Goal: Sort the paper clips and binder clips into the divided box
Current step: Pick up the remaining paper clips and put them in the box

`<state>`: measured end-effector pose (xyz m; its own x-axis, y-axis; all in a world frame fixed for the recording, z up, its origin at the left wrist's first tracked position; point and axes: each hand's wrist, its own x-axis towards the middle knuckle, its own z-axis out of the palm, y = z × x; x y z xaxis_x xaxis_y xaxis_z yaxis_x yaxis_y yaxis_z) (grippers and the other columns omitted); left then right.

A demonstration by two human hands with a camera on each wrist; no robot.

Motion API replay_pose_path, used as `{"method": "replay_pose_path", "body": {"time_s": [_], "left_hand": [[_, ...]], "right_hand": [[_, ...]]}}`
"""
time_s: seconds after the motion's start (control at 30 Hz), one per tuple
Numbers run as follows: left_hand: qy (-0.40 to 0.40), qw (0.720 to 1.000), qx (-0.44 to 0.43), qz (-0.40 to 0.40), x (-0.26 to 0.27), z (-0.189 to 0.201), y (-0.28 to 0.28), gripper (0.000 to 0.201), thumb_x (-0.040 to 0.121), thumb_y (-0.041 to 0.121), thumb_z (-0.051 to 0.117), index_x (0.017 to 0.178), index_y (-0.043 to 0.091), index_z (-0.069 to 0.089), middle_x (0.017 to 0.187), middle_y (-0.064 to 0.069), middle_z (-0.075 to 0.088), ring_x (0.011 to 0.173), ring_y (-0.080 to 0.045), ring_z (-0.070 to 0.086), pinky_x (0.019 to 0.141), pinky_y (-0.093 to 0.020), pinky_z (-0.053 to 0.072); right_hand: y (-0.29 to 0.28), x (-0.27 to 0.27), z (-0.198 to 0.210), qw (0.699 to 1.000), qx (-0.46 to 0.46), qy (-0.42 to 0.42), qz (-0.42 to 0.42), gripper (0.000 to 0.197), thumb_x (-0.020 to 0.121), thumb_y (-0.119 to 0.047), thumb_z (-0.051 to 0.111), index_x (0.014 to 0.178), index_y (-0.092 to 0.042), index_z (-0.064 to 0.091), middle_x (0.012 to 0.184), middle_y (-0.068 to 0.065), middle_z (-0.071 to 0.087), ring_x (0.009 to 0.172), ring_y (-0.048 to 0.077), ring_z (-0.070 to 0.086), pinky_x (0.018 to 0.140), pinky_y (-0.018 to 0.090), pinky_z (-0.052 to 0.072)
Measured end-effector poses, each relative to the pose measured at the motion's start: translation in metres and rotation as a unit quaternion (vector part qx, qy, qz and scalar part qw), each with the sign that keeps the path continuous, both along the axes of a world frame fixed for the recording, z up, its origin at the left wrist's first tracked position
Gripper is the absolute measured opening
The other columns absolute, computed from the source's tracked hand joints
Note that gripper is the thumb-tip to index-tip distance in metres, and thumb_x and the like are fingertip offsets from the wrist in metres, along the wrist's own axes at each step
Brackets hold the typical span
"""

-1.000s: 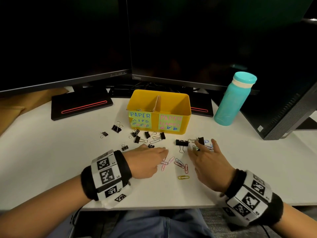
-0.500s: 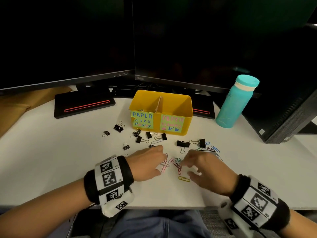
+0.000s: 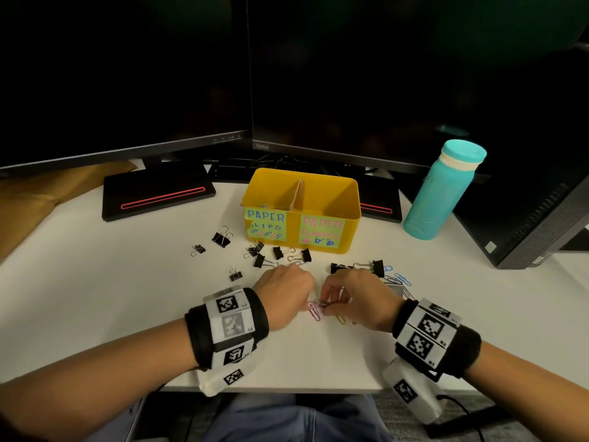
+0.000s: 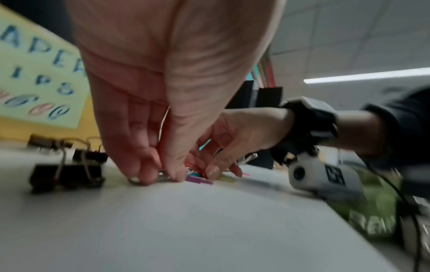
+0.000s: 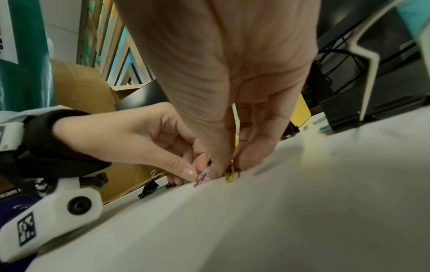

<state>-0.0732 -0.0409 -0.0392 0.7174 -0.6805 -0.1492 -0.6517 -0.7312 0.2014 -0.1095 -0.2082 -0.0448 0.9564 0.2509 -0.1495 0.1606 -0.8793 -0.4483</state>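
A yellow divided box (image 3: pixel 350 232) stands at the back of the desk, with labels PAPER CLIPS on its left half and PAPER CLAMPS on its right; a few clips lie in the left half. Black binder clips (image 3: pixel 221 238) lie scattered in front of it. My left hand (image 3: pixel 309 306) and right hand (image 3: pixel 325 304) meet over a small heap of coloured paper clips (image 3: pixel 316 311). The left hand (image 5: pixel 188 173) pinches pink clips (image 5: pixel 201 181) against the desk. The right hand (image 5: pixel 232 168) pinches at clips beside a yellow clip (image 5: pixel 230 177). More blue clips (image 3: pixel 399 277) lie to the right.
A teal bottle (image 3: pixel 441 193) stands right of the box. Two dark monitors (image 3: pixel 287 74) with black bases (image 3: pixel 157 196) fill the back, and another dark unit (image 3: pixel 541 218) is at the right. The desk's front edge (image 3: pixel 287 389) runs just behind my wrists.
My right hand left the blue clips and binder clips at the right and came left to the heap. Both hands drew together and curled their fingers onto the clips.
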Motion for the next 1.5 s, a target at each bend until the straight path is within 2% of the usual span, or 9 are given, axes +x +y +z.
{"method": "replay_pose_path", "body": {"time_s": [0.17, 0.4, 0.5, 0.6, 0.73, 0.9, 1.0, 1.2, 1.5], "left_hand": [[0.006, 1.0, 0.013, -0.011, 0.01, 0.014, 0.008, 0.017, 0.09, 0.018, 0.058, 0.086, 0.004, 0.067, 0.095, -0.01, 0.07, 0.088, -0.029, 0.065, 0.072, -0.036, 0.05], [-0.107, 0.944, -0.274, 0.148, 0.072, 0.071, 0.033, 0.006, 0.087, 0.024, 0.063, 0.086, 0.018, 0.065, 0.08, 0.009, 0.058, 0.068, -0.002, 0.053, 0.068, -0.02, 0.048], [-0.099, 0.948, -0.223, 0.204, 0.102, 0.069, 0.04, 0.021, 0.084, 0.028, 0.067, 0.098, 0.012, 0.067, 0.093, -0.002, 0.065, 0.082, -0.015, 0.063, 0.077, -0.03, 0.051], [-0.144, 0.939, -0.23, 0.209, 0.099, 0.059, 0.05, 0.019, 0.086, 0.028, 0.065, 0.098, 0.014, 0.066, 0.096, -0.002, 0.064, 0.083, -0.013, 0.059, 0.077, -0.03, 0.051], [-0.093, 0.957, -0.242, 0.129, 0.061, 0.053, 0.061, 0.007, 0.084, 0.022, 0.068, 0.086, 0.016, 0.071, 0.08, 0.005, 0.066, 0.071, -0.007, 0.059, 0.073, -0.027, 0.055], [0.03, 0.994, -0.103, -0.023, 0.028, 0.033, 0.041, 0.027, 0.076, 0.03, 0.076, 0.098, 0.017, 0.071, 0.091, 0.005, 0.067, 0.073, -0.007, 0.058, 0.066, -0.022, 0.048], [0.027, 0.998, -0.044, -0.043, 0.028, 0.015, 0.023, 0.03, 0.076, 0.028, 0.076, 0.101, 0.013, 0.07, 0.098, 0.0, 0.068, 0.076, -0.011, 0.053, 0.066, -0.023, 0.039], [0.073, 0.995, -0.067, -0.008, 0.033, 0.007, 0.002, 0.015, 0.069, 0.024, 0.081, 0.078, 0.014, 0.074, 0.075, 0.003, 0.07, 0.072, -0.016, 0.065, 0.063, -0.025, 0.044], [-0.11, 0.979, 0.118, -0.123, 0.008, -0.001, 0.003, 0.013, 0.086, -0.002, 0.053, 0.095, 0.005, 0.06, 0.101, -0.014, 0.061, 0.099, -0.032, 0.058, 0.064, -0.037, 0.039]], "right_hand": [[0.002, 0.004, 0.002, 0.999, -0.049, 0.003, 0.006, 0.012, 0.083, -0.027, 0.065, 0.09, -0.018, 0.069, 0.079, -0.008, 0.062, 0.067, 0.004, 0.055, 0.066, 0.023, 0.039], [0.018, 0.017, 0.015, 0.992, -0.119, 0.024, 0.021, 0.016, 0.088, -0.017, 0.057, 0.099, -0.011, 0.066, 0.108, 0.01, 0.069, 0.096, 0.028, 0.063, 0.075, 0.032, 0.048], [0.029, 0.039, 0.041, 0.998, -0.056, 0.022, 0.017, 0.017, 0.091, -0.01, 0.054, 0.1, -0.005, 0.068, 0.1, 0.011, 0.072, 0.085, 0.022, 0.068, 0.059, 0.02, 0.048], [0.043, 0.079, 0.073, 0.997, 0.009, -0.067, -0.033, 0.016, 0.091, -0.009, 0.056, 0.103, -0.007, 0.065, 0.097, 0.003, 0.065, 0.086, 0.017, 0.065, 0.07, 0.022, 0.053], [0.057, 0.129, 0.093, 0.986, 0.055, -0.127, -0.09, 0.008, 0.083, -0.017, 0.067, 0.092, -0.015, 0.067, 0.097, 0.007, 0.07, 0.081, 0.023, 0.064, 0.084, 0.039, 0.057], [0.038, 0.103, 0.09, 0.981, -0.034, -0.179, -0.075, 0.013, 0.086, -0.02, 0.059, 0.087, -0.015, 0.071, 0.093, 0.005, 0.072, 0.077, 0.024, 0.065, 0.074, 0.036, 0.057], [0.016, 0.05, 0.069, 0.992, -0.094, -0.085, -0.013, 0.01, 0.082, -0.025, 0.068, 0.082, -0.015, 0.071, 0.074, -0.004, 0.063, 0.07, 0.015, 0.059, 0.06, 0.019, 0.045], [0.012, 0.001, 0.018, 0.994, -0.081, 0.035, -0.067, 0.066, 0.05, -0.073, 0.071, 0.09, -0.02, 0.065, 0.084, -0.006, 0.066, 0.075, 0.014, 0.06, 0.073, 0.033, 0.054], [0.006, 0.005, 0.004, 0.999, -0.019, 0.028, -0.041, 0.017, 0.074, -0.035, 0.075, 0.078, -0.019, 0.073, 0.07, -0.007, 0.066, 0.067, 0.009, 0.059, 0.07, 0.027, 0.051]]}}
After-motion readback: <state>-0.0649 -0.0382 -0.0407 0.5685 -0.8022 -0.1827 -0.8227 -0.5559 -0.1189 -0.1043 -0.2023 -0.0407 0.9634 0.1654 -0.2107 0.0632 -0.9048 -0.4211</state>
